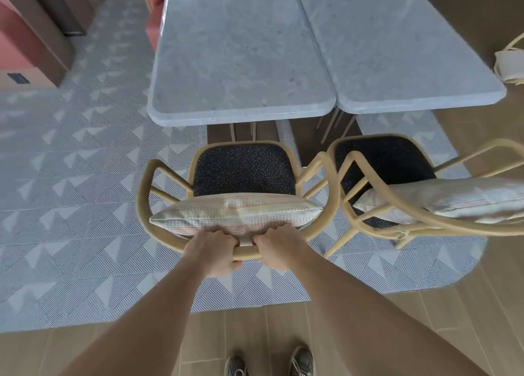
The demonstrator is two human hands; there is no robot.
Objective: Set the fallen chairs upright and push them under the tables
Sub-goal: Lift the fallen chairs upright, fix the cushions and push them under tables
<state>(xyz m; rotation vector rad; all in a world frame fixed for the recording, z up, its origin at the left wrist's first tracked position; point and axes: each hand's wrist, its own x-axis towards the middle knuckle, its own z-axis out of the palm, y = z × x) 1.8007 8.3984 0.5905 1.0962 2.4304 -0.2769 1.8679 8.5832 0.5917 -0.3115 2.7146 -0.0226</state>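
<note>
A tan wooden armchair (pixel 243 171) with a dark speckled seat stands upright in front of the left grey marble table (pixel 241 63). A striped cushion (pixel 235 214) leans against its curved backrest. My left hand (pixel 212 251) and my right hand (pixel 276 248) both grip the top rail of that backrest, close together. The seat's front edge sits just short of the tabletop's near edge. A second upright armchair (pixel 391 163) with its own cushion stands to the right, angled, before the right marble table (pixel 397 49).
A patterned grey rug (pixel 71 205) lies under the tables and chairs, with wood flooring around it. Pink upholstered seating (pixel 17 35) stands at the far left. Another chair's cushion (pixel 510 66) shows at the right edge. My shoes (pixel 272 361) are at the bottom.
</note>
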